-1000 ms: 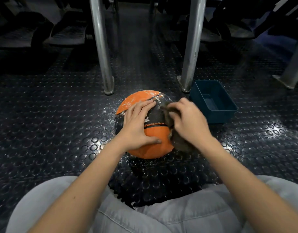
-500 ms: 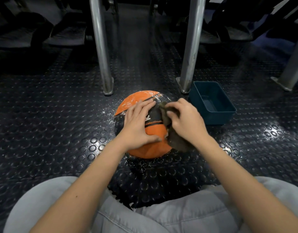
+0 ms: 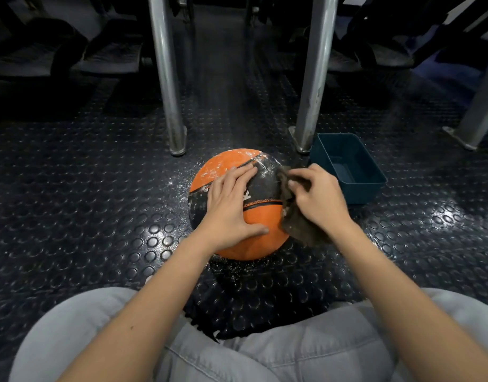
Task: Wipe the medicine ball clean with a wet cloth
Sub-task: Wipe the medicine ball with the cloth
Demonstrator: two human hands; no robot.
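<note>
Flooring (image 3: 85, 216) of studded rubber is carrying the dusty orange-and-black medicine ball (image 3: 260, 232) just ahead of the person's knees (image 3: 72, 340). A blue tub (image 3: 364, 193) is standing just right of it. The left hand (image 3: 229, 205) is pressing flat on top, fingers straight; the right hand (image 3: 317, 197), fingers curled, is bunching the dark cloth (image 3: 298, 227) against the ball's right side.

It looks like a gym: black rubber floor (image 3: 99, 188) with raised round studs, steel uprights (image 3: 165, 78) on foot plates, dark padded benches (image 3: 110, 53) along the floor's far edge, and a powder-dusted orange-and-black medicine ball (image 3: 223, 164).
</note>
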